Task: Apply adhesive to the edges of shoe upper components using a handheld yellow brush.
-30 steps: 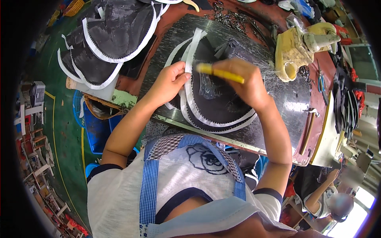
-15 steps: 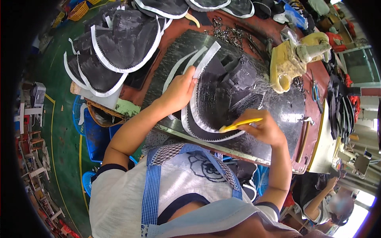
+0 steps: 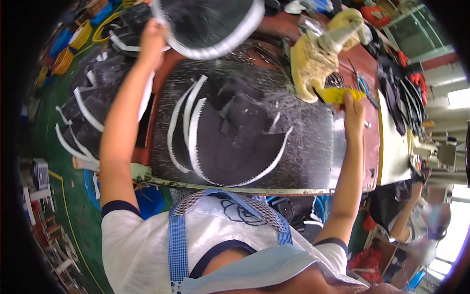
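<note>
My left hand (image 3: 154,36) reaches to the far side of the table, fingers closed on the edge of a black curved panel (image 3: 210,22) with a white rim; the panel is blurred by motion. At the right, my right hand (image 3: 353,110) grips a yellow brush (image 3: 345,95), its tip at the mouth of a crusted cream pot (image 3: 316,63). Between my arms, another black panel (image 3: 240,152) with a white toothed edge lies flat on a dark slab (image 3: 313,161). More white-edged strips (image 3: 178,130) overlap at its left side.
Stacked black panels with white edges (image 3: 88,108) lie at the left. Blue-handled scissors (image 3: 361,83) rest beyond the brush. Black strips (image 3: 404,98) hang over the right side. Another person (image 3: 409,210) sits at the lower right. A blue bin (image 3: 152,202) stands below the table's left edge.
My left hand has moved from the slab to the far left, now holding a panel up there. My right hand has carried the brush away from the panel's edge to the pot.
</note>
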Action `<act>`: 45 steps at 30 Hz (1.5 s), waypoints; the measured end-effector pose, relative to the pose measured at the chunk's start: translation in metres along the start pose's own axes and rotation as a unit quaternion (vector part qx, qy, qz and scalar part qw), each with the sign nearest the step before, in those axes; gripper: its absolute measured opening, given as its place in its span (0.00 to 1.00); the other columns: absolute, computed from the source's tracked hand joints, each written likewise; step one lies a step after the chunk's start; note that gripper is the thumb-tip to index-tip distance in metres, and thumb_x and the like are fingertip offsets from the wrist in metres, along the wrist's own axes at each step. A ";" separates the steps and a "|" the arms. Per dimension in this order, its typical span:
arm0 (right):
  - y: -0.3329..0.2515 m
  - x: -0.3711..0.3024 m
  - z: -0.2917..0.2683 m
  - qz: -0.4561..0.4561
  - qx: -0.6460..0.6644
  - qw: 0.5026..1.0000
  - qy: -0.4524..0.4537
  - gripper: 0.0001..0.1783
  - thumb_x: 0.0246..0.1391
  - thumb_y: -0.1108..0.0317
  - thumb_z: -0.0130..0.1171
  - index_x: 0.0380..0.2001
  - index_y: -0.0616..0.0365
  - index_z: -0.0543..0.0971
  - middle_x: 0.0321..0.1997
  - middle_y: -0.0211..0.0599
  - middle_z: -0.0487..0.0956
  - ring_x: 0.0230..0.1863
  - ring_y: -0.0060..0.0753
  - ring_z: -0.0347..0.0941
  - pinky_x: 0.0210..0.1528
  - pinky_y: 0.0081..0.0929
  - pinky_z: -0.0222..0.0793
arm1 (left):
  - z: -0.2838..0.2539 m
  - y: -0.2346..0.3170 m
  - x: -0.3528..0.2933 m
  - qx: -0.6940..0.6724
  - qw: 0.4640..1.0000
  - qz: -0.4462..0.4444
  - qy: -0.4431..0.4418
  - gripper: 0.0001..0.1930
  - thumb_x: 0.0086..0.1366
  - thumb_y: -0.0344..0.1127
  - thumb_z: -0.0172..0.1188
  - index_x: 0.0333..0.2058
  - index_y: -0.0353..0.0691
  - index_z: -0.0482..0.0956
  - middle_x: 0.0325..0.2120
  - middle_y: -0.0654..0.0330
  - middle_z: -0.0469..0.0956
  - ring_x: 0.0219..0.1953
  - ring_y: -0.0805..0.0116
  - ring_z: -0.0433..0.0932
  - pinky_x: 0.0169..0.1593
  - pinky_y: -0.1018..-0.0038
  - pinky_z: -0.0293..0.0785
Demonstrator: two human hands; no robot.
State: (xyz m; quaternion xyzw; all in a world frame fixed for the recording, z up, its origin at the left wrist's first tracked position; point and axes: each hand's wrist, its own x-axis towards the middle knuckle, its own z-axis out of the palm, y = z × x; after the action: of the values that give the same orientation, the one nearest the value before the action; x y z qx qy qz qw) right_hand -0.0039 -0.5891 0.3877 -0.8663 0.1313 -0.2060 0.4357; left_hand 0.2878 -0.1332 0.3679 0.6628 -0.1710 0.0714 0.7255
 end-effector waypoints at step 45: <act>-0.062 -0.005 0.133 -0.003 0.233 0.937 -0.262 0.14 0.61 0.64 0.53 0.32 0.63 0.81 0.27 0.31 0.78 0.29 0.17 0.70 0.33 0.17 0.65 | 0.085 0.036 -0.218 0.324 0.855 0.157 -0.374 0.27 0.54 0.38 0.65 0.53 0.37 0.72 0.59 0.56 0.68 0.65 0.59 0.61 0.67 0.57 0.54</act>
State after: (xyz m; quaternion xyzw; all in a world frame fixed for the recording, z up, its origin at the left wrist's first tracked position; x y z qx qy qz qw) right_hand 0.0571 -0.4572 0.3650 -0.7644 -0.0417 0.0025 0.6434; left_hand 0.0595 -0.1864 0.3325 0.8014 -0.4985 -0.0175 0.3300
